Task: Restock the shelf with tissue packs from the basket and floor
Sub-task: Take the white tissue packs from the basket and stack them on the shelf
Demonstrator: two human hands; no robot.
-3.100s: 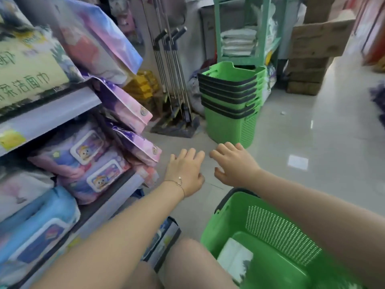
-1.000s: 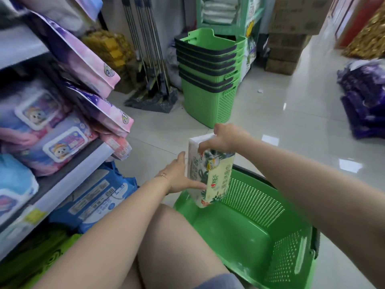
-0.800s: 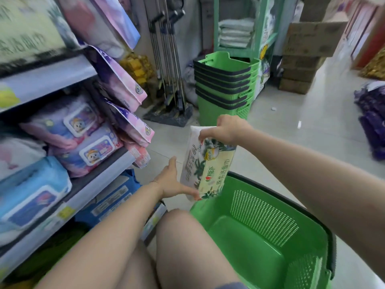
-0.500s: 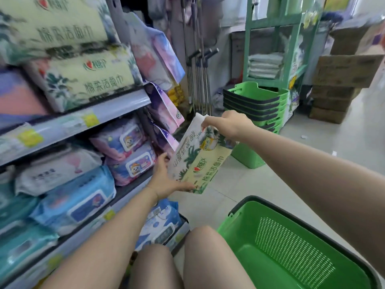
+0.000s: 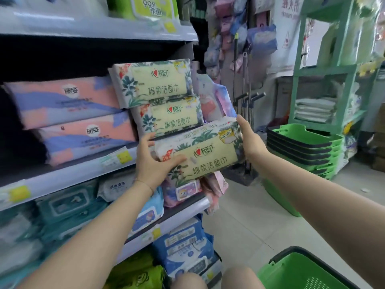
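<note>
Two hands are holding one tissue pack (image 5: pixel 208 155) level in front of the middle shelf (image 5: pixel 83 172), just below two matching packs (image 5: pixel 160 82) stacked there; the left hand (image 5: pixel 153 163) is gripping its left end, thumb pressing on the front and fingers curling behind, while the right hand (image 5: pixel 249 140) is clamping the right end, fingers wrapping out of sight; the green basket (image 5: pixel 302 272) is sitting on the floor (image 5: pixel 250 222) at lower right

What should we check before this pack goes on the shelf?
1. Left hand grips the tissue pack at its left end: ok.
2. Right hand grips its right end: ok.
3. Pack held roughly level, label facing out: ok.
4. Matching packs already stacked on the shelf: ok.
5. Room for one more on that stack: cannot tell.
</note>
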